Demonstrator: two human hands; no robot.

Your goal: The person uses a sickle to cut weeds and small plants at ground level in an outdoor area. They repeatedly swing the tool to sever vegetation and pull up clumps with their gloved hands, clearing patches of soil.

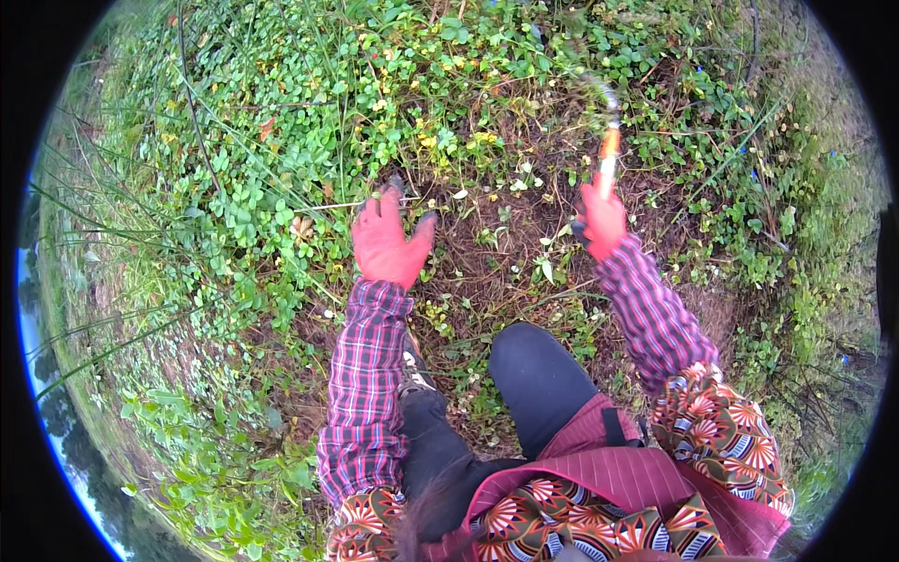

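My right hand (602, 219), in a red glove with dark fingertips, is closed around the pale and orange handle of a sickle (608, 151). Its curved metal blade is blurred and points up and to the left among the leaves. My left hand (393, 239), gloved the same way, is over the low green plants (309, 183) with its fingers and thumb apart. The fingertips lie near a thin dry stem (330, 206), and whether they touch it I cannot tell. Between the two hands is brown ground (499, 239) with thin stems and scattered leaves.
My bent knee (537, 379) and a patterned shoe (416, 372) are close below the hands. Dense leafy growth with yellow and small blue spots spreads ahead and right. Long thin grass stalks (112, 232) cross the left side, and a leafy shrub (211, 456) grows at lower left.
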